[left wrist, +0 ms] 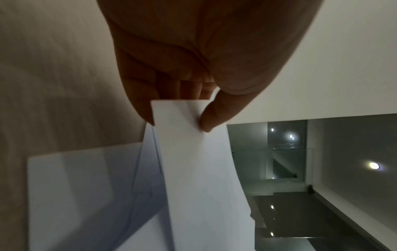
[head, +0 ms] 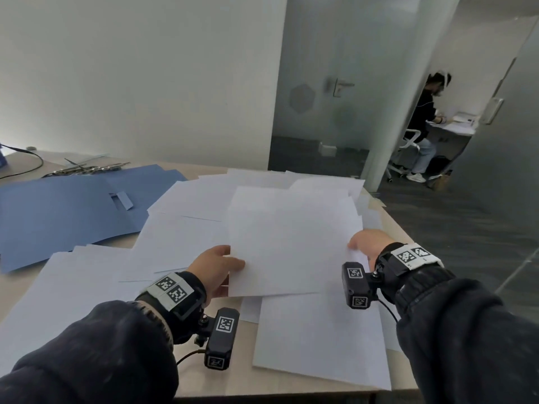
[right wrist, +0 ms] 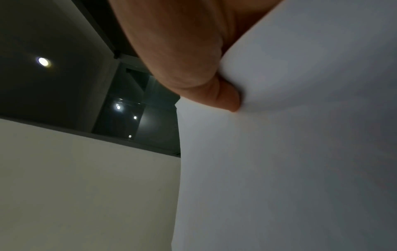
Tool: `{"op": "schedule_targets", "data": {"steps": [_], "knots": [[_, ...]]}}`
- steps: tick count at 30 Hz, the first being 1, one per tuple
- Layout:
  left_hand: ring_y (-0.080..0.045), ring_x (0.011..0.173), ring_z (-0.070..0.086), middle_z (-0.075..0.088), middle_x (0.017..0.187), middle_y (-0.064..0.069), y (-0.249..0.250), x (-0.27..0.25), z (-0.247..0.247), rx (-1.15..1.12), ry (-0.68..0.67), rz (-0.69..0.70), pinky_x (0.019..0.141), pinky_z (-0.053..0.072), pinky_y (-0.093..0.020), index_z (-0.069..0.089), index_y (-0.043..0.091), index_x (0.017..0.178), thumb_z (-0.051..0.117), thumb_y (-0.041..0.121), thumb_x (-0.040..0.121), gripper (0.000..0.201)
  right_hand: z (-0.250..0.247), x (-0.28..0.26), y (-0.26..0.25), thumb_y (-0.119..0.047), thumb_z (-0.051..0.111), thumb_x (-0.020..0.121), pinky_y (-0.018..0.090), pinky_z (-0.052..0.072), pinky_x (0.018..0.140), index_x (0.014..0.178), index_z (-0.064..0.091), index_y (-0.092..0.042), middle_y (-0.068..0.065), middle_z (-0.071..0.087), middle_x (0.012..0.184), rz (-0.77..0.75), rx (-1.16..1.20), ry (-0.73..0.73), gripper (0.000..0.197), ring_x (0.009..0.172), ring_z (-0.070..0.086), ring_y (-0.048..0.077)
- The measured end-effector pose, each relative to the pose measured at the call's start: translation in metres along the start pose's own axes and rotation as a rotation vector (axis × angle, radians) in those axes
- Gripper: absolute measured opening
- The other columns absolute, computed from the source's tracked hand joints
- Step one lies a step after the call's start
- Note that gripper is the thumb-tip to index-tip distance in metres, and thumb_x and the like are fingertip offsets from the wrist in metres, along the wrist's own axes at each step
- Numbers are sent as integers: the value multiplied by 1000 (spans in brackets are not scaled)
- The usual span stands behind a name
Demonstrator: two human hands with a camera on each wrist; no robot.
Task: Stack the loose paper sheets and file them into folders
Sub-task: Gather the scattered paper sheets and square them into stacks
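A thin bundle of white paper sheets (head: 291,243) is held a little above the table between both hands. My left hand (head: 221,266) pinches its left edge, thumb on top; the left wrist view shows the thumb and fingers clamped on the sheets (left wrist: 189,152). My right hand (head: 367,246) pinches the right edge, and its thumb presses the paper (right wrist: 290,152) in the right wrist view. Several loose white sheets (head: 186,237) lie scattered on the table beneath. An open blue folder (head: 64,208) lies flat at the left.
The beige table (head: 204,383) ends close at the front and right. Metal binder clips (head: 87,169) and a black cable (head: 26,167) lie at the back left. A seated person (head: 423,126) works at a desk beyond the glass door (head: 329,91).
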State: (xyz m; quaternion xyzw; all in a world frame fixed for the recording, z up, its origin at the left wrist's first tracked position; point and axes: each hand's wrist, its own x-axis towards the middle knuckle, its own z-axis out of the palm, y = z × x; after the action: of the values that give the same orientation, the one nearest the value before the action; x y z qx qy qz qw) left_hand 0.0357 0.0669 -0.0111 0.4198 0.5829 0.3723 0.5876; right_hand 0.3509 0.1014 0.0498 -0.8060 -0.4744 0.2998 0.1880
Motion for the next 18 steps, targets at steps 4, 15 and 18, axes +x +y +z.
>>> {"op": "schedule_targets", "data": {"steps": [4, 15, 18], "knots": [[-34, 87, 75, 75, 105, -14, -9, 7, -5, 40, 19, -37, 70, 62, -41, 61, 20, 121, 64, -2, 92, 37, 16, 3, 22, -7, 54, 97, 12, 34, 59, 103, 61, -10, 17, 53, 116, 47, -90, -106, 10, 109, 58, 28], [-31, 94, 73, 74, 109, -7, 5, 14, 0, 156, 93, 51, 92, 58, -49, 64, 19, 119, 82, 27, 66, 57, 23, 0, 40, -38, 65, 92, 34, 48, 64, 111, 61, -5, 19, 62, 97, 122, 103, -222, 38, 79, 62, 34], [-33, 99, 72, 73, 111, -8, 3, 19, 2, 81, 85, 53, 94, 57, -53, 59, 22, 125, 80, 31, 54, 75, 20, 0, 43, -34, 62, 94, 29, 42, 56, 101, 60, -6, 16, 60, 88, 138, 133, -241, 29, 70, 56, 31]]}}
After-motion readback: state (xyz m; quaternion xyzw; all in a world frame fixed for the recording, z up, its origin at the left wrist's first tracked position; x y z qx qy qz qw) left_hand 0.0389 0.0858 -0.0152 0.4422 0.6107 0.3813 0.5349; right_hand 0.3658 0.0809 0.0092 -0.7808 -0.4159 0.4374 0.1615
